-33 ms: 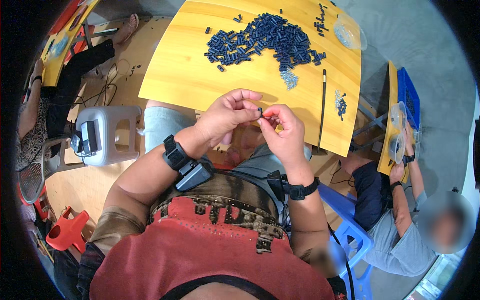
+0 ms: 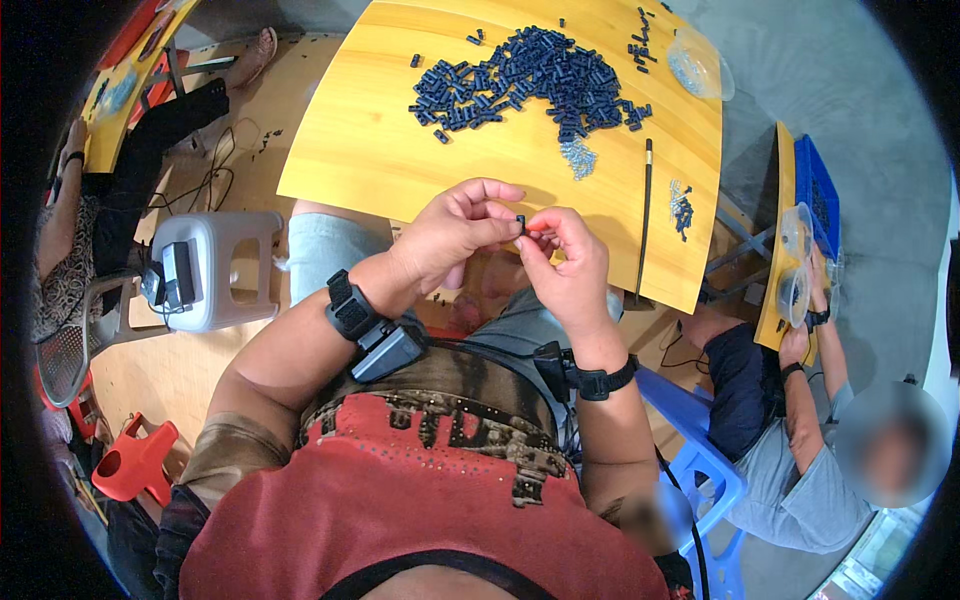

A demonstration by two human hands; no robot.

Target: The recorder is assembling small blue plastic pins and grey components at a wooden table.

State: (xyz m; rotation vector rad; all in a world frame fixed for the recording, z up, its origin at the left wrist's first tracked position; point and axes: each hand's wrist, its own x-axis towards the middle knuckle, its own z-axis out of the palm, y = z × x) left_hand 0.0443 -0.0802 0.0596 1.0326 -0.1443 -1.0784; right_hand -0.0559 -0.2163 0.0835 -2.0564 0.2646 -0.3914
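Just beyond the near edge of the yellow table, a small black plastic part (image 2: pixel 520 226) is held between my hands. My left hand (image 2: pixel 462 228) pinches it between thumb and fingers, its index finger stretched out above. From the other side, the closed thumb and fingertips of my right hand (image 2: pixel 570 250) meet at the part's lower end; anything smaller between them is hidden. A large heap of black plastic parts (image 2: pixel 545 75) lies farther off on the table, with a little pile of shiny metal pieces (image 2: pixel 578 158) at its near side.
The yellow table (image 2: pixel 350 130) also bears a thin black rod (image 2: pixel 646 200), a small group of dark and metal pieces (image 2: pixel 682 210) and a clear bowl (image 2: pixel 695 65). To the left stands a pale plastic stool (image 2: pixel 215 270). A person (image 2: pixel 800 450) works at another table on the right.
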